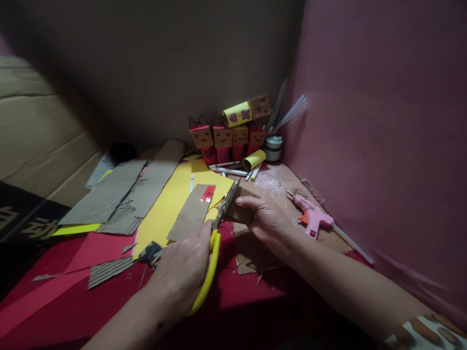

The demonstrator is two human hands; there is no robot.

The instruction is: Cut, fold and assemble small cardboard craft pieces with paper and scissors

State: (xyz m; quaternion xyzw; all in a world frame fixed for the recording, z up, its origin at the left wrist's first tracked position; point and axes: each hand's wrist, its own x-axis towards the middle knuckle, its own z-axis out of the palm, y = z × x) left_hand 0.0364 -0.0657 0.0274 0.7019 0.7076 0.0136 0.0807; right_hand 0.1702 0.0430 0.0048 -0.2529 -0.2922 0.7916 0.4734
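Nearest, left hand (182, 272) wrapped around yellow-handled scissors (215, 238), blades parted and biting into the near-left edge of a brown cardboard piece (241, 211); right hand (264, 216) just beyond, fingers pinched on that same piece, steadying it over the red table covering (73, 301). Cut judged barely begun, blades only just into the edge, most of the piece uncut. Far side: row of finished cardboard figures (228, 138) against the wall, yellow paper sheet (171, 199) and corrugated strips (109, 192) to the left, pink glue gun (314, 216) lying right.
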